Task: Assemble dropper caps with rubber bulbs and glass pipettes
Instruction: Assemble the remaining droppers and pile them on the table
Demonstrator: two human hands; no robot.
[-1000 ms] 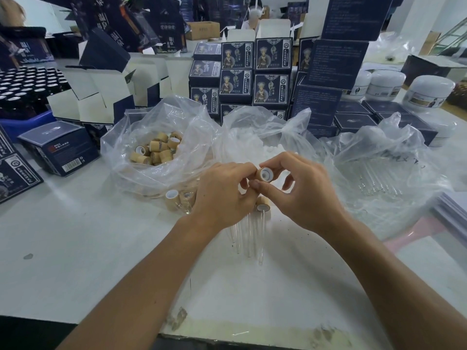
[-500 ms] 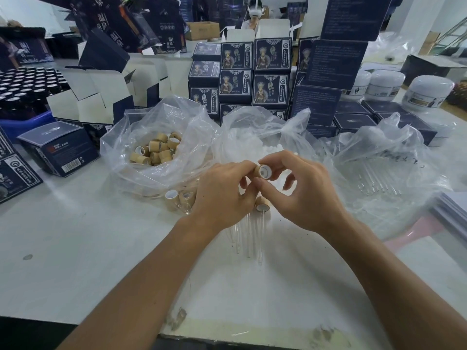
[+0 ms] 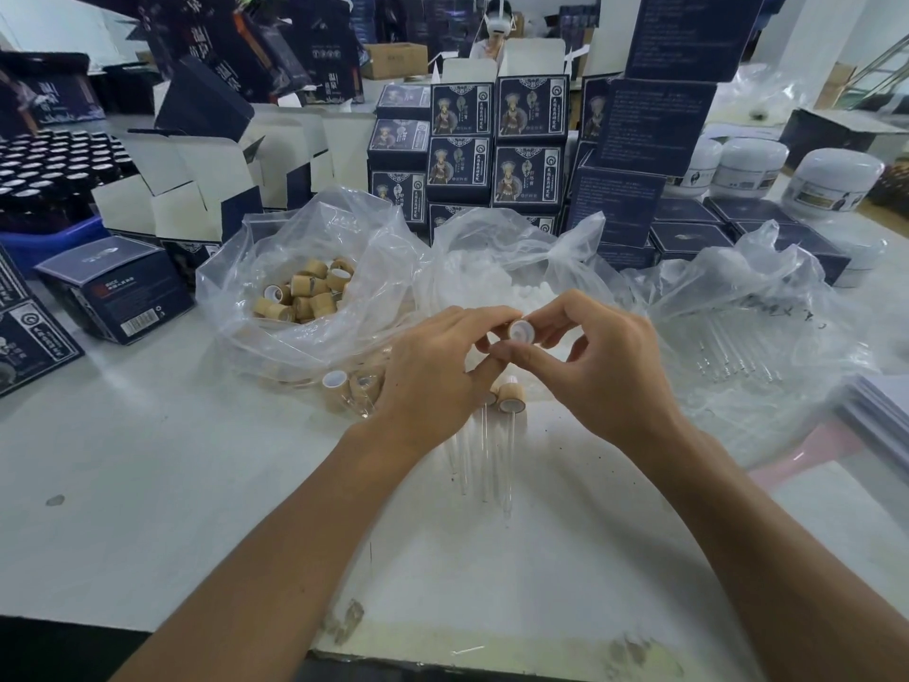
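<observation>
White table (image 3: 147, 484) (box print unreadable)

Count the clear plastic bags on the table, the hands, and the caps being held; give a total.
Clear plastic bags: 3
Hands: 2 (left hand, right hand)
Held cap: 1
Total: 6

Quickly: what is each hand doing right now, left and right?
Left hand: fingers curled, pinching the dropper cap.
Right hand: thumb and fingers also pinching that cap.
</observation>
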